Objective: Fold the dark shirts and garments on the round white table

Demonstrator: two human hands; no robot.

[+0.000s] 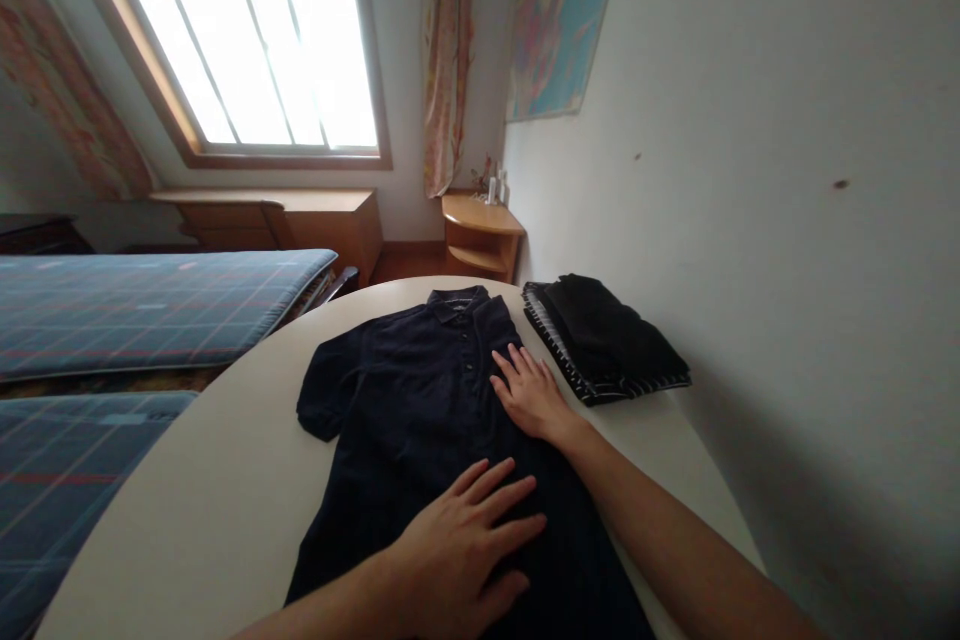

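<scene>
A dark navy polo shirt (412, 400) lies spread on the pale round table, its buttoned collar toward the far edge and its left-side sleeve stretched out. My left hand (469, 545) rests over the lower middle of the shirt, palm down with fingers spread. Farther up, my right hand (529, 390) lies on the shirt's upper right part, below the collar, fingers apart. The sleeve on the right side does not show stretched out. Neither hand grips the cloth.
Folded black clothes (611, 340) are stacked at the table's (202, 510) far right, near the white wall (787, 270). Plaid mattresses (150, 310) stand left of the table. Beyond are a wooden desk (330, 205), a corner shelf (484, 215) and a window.
</scene>
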